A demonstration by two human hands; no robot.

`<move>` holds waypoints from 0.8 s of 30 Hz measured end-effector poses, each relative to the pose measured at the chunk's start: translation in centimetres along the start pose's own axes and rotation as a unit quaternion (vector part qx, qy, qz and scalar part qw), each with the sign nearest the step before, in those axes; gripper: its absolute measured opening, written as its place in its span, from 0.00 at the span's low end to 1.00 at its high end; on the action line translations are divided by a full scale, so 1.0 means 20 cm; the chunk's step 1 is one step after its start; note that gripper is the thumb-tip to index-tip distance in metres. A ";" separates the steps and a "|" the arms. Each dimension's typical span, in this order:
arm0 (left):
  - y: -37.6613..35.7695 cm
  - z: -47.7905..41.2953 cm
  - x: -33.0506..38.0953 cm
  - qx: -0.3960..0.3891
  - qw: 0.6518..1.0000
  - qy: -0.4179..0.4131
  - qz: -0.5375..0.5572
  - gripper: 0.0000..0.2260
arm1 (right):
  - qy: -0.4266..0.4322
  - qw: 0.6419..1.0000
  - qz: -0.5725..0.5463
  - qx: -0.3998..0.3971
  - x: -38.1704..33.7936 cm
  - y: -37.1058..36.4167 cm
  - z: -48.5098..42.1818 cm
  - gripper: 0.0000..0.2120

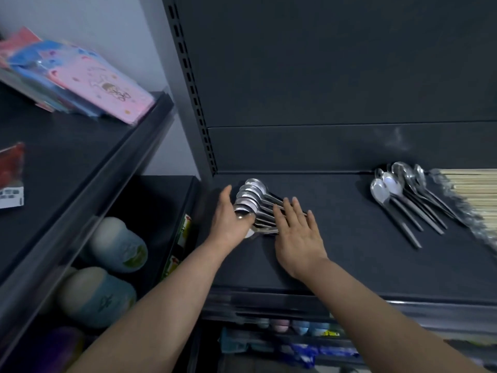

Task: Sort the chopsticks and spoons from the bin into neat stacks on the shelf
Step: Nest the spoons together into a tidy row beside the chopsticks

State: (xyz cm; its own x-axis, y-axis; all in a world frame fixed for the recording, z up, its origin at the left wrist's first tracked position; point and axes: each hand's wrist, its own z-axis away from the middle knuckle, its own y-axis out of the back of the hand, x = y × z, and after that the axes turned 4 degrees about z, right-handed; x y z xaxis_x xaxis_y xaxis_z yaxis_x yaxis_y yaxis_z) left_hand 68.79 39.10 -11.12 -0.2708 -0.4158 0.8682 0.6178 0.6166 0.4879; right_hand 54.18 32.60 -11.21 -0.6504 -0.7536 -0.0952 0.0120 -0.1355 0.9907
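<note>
A row of several silver spoons [252,196] lies overlapped on the dark shelf [349,251] near its left end, bowls to the left. My left hand [228,219] rests against the bowls with its fingers straight. My right hand [295,232] lies flat, fingers spread, on the spoon handles. Farther right, a second group of spoons with dark handles [403,197] is fanned out on the shelf. A wrapped bundle of pale chopsticks [473,192] lies at the right edge. The bin is out of view.
A slotted upright [193,84] stands at the shelf's left end. The neighbouring left shelf [67,162] carries pink and blue packets [88,82]. Below it stand round lidded containers [107,289]. Packaged goods [295,343] fill the lower shelf under my arms.
</note>
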 end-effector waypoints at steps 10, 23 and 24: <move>-0.14 -0.11 0.06 0.003 0.999 -0.028 -0.020 0.22 | -0.025 0.999 0.004 -0.037 0.14 -0.01 -0.07 0.29; -0.50 -0.01 0.39 0.051 0.975 -0.149 -0.154 0.15 | 0.036 0.999 -0.021 -0.007 0.59 0.14 0.05 0.30; -0.57 0.01 0.43 0.036 0.978 -0.148 -0.143 0.14 | 0.029 0.999 -0.017 0.006 0.67 0.15 0.07 0.29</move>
State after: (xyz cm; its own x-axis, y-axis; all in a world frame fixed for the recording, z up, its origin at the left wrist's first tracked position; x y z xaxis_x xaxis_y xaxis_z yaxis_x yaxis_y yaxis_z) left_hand 59.28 28.68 -9.23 -0.6336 -0.3721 0.6783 0.4355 0.5531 0.7102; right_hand 44.40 23.10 -9.37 -0.6055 -0.7845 -0.1340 -0.0183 -0.1545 0.9878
